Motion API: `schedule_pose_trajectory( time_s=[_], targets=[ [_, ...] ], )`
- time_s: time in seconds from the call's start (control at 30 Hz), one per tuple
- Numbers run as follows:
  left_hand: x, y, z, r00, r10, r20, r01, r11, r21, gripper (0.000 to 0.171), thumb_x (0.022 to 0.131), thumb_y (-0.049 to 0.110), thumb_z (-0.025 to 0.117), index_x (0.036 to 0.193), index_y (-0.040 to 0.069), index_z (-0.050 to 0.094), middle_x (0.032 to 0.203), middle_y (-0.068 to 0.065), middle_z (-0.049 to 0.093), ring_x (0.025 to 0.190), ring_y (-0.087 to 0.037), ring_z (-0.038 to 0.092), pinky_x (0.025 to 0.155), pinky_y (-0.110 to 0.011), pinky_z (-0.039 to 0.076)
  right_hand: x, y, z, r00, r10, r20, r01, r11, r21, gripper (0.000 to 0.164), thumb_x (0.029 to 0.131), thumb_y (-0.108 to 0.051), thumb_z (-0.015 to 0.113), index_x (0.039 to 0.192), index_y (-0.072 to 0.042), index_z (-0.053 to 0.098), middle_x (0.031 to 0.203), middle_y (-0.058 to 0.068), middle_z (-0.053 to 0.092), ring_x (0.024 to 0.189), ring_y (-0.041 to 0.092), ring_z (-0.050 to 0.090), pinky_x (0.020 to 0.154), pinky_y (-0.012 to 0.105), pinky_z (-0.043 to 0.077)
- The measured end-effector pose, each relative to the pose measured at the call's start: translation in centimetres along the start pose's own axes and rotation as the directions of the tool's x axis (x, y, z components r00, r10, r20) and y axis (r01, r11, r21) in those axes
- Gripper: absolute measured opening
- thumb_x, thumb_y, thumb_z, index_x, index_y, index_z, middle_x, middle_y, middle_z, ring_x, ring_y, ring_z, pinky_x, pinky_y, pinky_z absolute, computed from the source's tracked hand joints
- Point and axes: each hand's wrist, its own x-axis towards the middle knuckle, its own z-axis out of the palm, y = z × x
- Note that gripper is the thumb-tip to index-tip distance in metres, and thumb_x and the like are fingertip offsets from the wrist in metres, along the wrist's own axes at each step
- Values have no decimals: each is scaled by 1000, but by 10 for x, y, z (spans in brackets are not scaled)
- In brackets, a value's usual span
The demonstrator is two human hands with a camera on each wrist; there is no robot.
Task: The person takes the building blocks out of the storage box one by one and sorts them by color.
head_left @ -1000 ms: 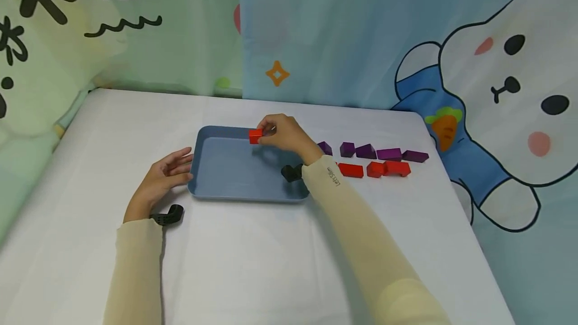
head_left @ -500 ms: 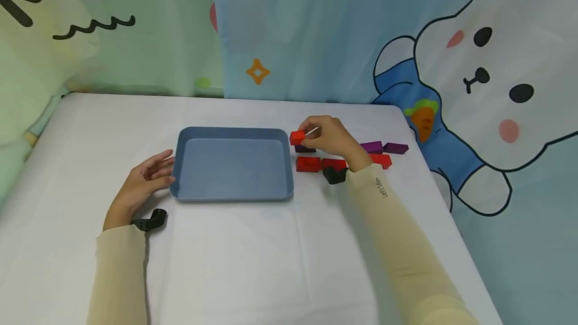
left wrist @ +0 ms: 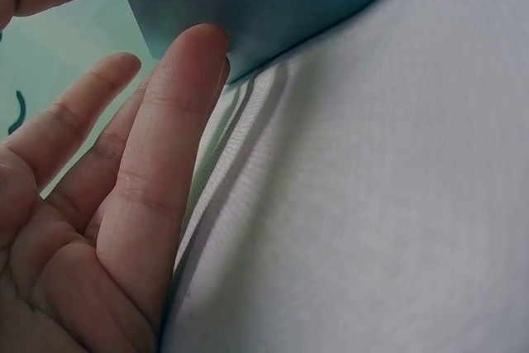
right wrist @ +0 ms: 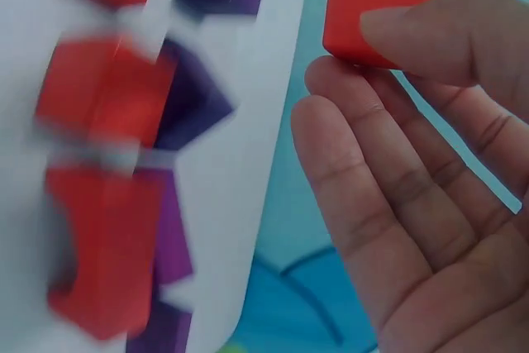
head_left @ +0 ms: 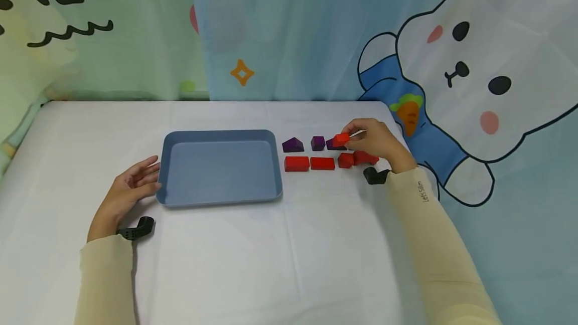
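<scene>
My right hand pinches a red block between thumb and fingers, raised over the blocks at the table's right. Below it in the head view runs a front row of red blocks, one of them, an arch-shaped red block, with a curved cut-out. Behind that row stand several purple blocks, partly hidden by the hand. At the left, my left hand has its fingers extended, with fingertips right at the left edge of the blue-grey tray.
A white cloth covers the table. Behind it hangs a printed curtain with a cartoon rabbit at the right. The table's right edge lies close beyond the right hand.
My right hand has carried the red block from over the tray rightward to above the block rows. The left hand stays beside the tray, while the head view has shifted to the right.
</scene>
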Motion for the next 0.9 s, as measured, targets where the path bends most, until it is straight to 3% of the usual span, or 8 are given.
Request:
schedule_pose_trajectory(
  time_s=[0.23,0.47,0.73,0.9],
  targets=[
    [-4,-4,-4,1000,12,-6,-12,1000,-22,79,98,-2,72,167,-4,33,120,34,62,111,12,64,89,-12,54,-11,41,-18,998,27,-53,-27,1000,-7,29,101,1,70,128,9,65,134,32,62,127,50,58,109,62,51],
    [-5,-5,-8,1000,20,-13,-20,998,-51,77,98,-5,71,166,-3,36,120,33,64,110,11,65,89,-12,54,-16,75,-30,993,85,-78,-87,996,-17,31,102,4,67,131,13,62,134,36,57,125,54,54,109,64,49],
    [-10,-7,-9,999,15,-31,-18,997,-77,76,97,-6,70,166,-3,36,119,33,65,109,11,66,88,-12,55,-13,103,-28,968,240,-69,-241,970,-9,35,105,-1,64,138,9,57,144,36,52,129,53,46,113,68,43],
    [-10,-7,-8,1000,18,-25,-20,996,-82,75,98,-6,71,166,-2,38,120,32,65,109,10,66,88,-12,55,-13,121,-20,953,295,-67,-294,955,26,38,105,-4,65,140,7,57,143,35,53,130,52,44,110,64,44]
  ],
)
